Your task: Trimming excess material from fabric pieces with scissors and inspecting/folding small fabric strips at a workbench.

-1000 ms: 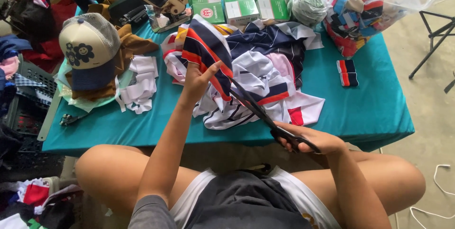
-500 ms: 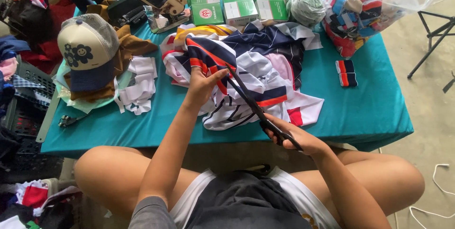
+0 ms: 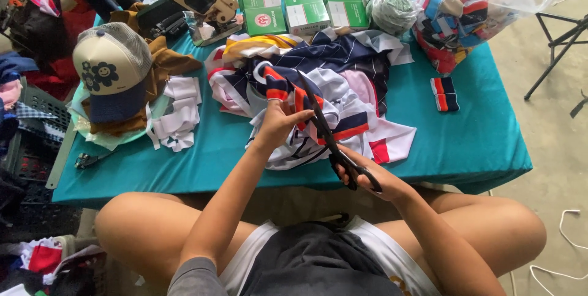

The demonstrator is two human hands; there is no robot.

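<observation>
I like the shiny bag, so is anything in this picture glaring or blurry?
Head view: soft, even daylight; the clear plastic bag of striped fabric scraps shows pale glare on its top; the long black scissors in the right hand and the striped knit strip in the left hand look sharp; edges bend slightly.

Grey short sleeves, dark shirt, white-edged shorts, bare knees.

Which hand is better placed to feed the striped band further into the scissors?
The left hand, probably. It already pinches the striped band beside the blades, while the right hand is in the handles of the scissors.
</observation>
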